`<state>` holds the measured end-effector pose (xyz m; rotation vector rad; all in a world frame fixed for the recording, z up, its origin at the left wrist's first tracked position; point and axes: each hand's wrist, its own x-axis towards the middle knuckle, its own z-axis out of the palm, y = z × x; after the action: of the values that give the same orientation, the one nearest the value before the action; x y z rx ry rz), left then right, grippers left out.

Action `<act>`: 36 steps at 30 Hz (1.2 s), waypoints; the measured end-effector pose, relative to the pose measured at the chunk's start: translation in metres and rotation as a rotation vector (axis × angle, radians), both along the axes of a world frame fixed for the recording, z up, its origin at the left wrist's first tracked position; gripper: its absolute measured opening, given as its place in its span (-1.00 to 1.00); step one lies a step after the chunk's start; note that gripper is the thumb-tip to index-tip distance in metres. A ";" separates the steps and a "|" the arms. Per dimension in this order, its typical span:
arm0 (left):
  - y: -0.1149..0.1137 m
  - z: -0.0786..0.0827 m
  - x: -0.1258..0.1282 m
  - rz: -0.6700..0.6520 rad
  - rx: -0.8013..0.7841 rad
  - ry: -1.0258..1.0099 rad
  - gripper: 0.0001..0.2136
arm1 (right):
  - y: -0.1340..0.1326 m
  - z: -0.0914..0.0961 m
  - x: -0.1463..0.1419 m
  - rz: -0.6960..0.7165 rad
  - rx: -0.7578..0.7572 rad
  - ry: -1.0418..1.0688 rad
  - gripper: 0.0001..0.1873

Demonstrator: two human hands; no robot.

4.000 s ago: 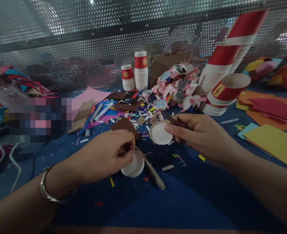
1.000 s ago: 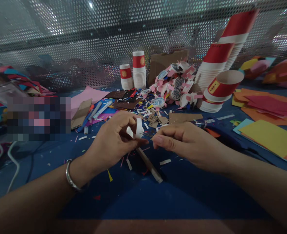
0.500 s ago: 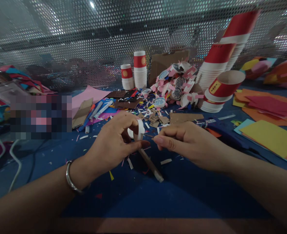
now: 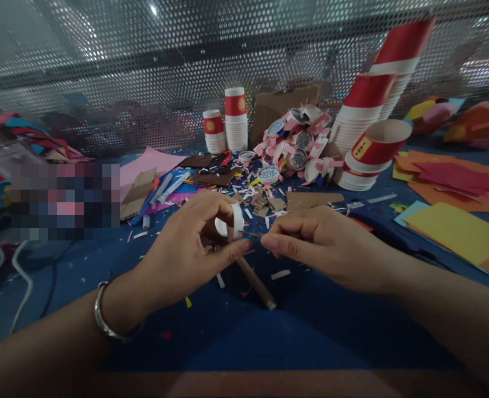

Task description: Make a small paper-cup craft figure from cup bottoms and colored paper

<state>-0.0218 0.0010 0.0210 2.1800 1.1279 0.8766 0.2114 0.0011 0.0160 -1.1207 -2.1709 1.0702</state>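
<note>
My left hand [image 4: 194, 237] is curled around a small white paper ring [image 4: 238, 221], like the cut base of a paper cup, gripping it with fingers and thumb. From under it a thin brown rod [image 4: 258, 284], like rolled paper, slants down to the right; I cannot tell whether it is fixed to the ring. My right hand [image 4: 311, 243] pinches the end of a thin dark strip [image 4: 253, 234] between thumb and forefinger. The strip's other end reaches the side of the ring.
Beyond my hands lies a heap of white discs with pink tabs [image 4: 296, 143]. Stacked red-and-white paper cups [image 4: 236, 119] stand behind, with more cups [image 4: 375, 149] at right. Paper scraps, coloured sheets [image 4: 456, 226], cardboard [image 4: 315, 200] and pens [image 4: 161, 190] cover the blue table.
The white ring has turned slightly in my left hand, and the thin strip now shows between it and my right fingers. The view has shifted a little.
</note>
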 end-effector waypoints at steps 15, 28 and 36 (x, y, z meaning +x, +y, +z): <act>0.002 -0.003 -0.003 -0.046 -0.027 -0.041 -0.83 | 0.004 0.000 0.003 -0.034 -0.092 0.054 -0.48; 0.003 -0.003 -0.005 -0.111 0.111 0.071 -0.89 | 0.005 -0.003 0.005 -0.045 -0.116 0.070 -0.47; 0.003 0.000 -0.004 -0.119 0.169 0.085 -0.87 | 0.004 -0.003 0.005 -0.031 -0.124 0.094 -0.47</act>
<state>-0.0253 0.0038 0.0206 2.4151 0.9824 0.8615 0.2165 0.0047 0.0131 -1.1307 -2.0319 1.2327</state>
